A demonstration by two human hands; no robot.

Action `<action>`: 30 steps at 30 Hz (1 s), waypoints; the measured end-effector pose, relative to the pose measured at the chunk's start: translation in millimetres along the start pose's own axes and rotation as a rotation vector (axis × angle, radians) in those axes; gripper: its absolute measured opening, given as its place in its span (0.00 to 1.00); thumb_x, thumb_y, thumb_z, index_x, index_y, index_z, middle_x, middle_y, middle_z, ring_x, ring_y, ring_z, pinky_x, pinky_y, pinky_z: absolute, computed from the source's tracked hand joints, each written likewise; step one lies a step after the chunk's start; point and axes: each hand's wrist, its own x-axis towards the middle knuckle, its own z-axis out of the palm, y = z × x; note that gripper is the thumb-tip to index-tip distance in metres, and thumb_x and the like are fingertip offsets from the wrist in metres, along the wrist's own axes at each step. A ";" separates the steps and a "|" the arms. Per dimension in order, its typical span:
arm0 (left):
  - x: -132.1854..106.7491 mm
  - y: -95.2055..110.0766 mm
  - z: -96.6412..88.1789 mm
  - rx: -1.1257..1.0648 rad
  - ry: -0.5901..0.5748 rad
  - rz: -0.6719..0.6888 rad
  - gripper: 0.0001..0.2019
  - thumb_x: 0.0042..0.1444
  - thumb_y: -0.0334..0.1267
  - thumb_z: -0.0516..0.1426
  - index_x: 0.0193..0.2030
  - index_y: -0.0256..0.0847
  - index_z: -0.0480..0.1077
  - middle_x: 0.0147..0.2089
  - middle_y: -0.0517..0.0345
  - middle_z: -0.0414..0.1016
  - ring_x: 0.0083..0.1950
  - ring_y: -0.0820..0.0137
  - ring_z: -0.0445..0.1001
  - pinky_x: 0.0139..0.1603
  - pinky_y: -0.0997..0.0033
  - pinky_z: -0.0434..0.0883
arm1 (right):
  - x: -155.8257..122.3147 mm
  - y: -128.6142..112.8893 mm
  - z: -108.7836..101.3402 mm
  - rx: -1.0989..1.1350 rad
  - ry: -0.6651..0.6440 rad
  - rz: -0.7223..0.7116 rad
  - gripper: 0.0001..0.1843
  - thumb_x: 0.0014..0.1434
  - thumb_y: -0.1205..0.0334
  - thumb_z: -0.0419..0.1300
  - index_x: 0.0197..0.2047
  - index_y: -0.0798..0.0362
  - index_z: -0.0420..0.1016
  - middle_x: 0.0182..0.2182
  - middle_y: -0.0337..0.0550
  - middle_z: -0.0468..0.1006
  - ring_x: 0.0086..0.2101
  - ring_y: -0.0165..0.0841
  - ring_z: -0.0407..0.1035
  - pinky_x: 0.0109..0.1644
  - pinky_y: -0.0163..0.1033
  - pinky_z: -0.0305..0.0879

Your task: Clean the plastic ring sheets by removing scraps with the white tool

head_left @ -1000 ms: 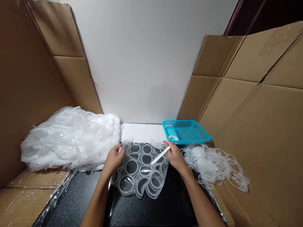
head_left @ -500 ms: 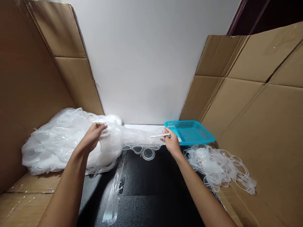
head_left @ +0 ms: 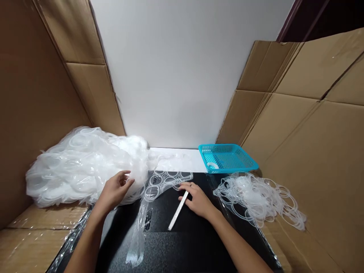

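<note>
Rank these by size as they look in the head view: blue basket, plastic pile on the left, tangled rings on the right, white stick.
Largest to smallest:
1. Plastic pile
2. Tangled rings
3. Blue basket
4. White stick

The left hand (head_left: 116,189) is loosely curved, thumb parted; the right hand (head_left: 197,198) bent.

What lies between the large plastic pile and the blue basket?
In the head view, a white strip lies between the large plastic pile and blue basket, with clear ring-patterned film partly over it.
</note>
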 end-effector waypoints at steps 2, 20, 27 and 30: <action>-2.2 7.8 1.8 0.012 -0.063 0.004 0.33 0.41 0.66 0.64 0.47 0.42 0.76 0.30 0.57 0.79 0.34 0.59 0.78 0.36 0.63 0.72 | 6.3 1.3 5.9 -0.064 0.021 0.039 0.18 0.63 0.65 0.66 0.57 0.48 0.79 0.57 0.49 0.78 0.57 0.46 0.71 0.63 0.52 0.66; -36.7 2.1 -14.0 -0.140 -0.045 -0.180 0.29 0.42 0.60 0.63 0.43 0.39 0.75 0.18 0.70 0.59 0.18 0.73 0.58 0.22 0.74 0.54 | -80.8 -4.0 -49.8 -0.006 0.061 0.156 0.14 0.73 0.57 0.51 0.40 0.48 0.76 0.40 0.47 0.77 0.43 0.42 0.72 0.50 0.48 0.68; -82.9 -8.2 4.9 0.438 0.103 0.051 0.13 0.55 0.51 0.55 0.35 0.46 0.75 0.32 0.53 0.78 0.32 0.58 0.75 0.33 0.64 0.66 | -79.8 -13.4 -68.5 0.012 -0.013 0.215 0.13 0.71 0.53 0.56 0.50 0.45 0.81 0.43 0.46 0.81 0.44 0.43 0.75 0.51 0.47 0.70; -111.1 21.6 50.7 0.314 0.038 0.221 0.12 0.62 0.48 0.54 0.42 0.47 0.76 0.43 0.51 0.79 0.40 0.57 0.78 0.41 0.59 0.73 | -51.8 -19.2 -83.6 0.089 -0.075 0.220 0.21 0.74 0.48 0.50 0.58 0.45 0.80 0.34 0.42 0.82 0.34 0.39 0.74 0.42 0.42 0.70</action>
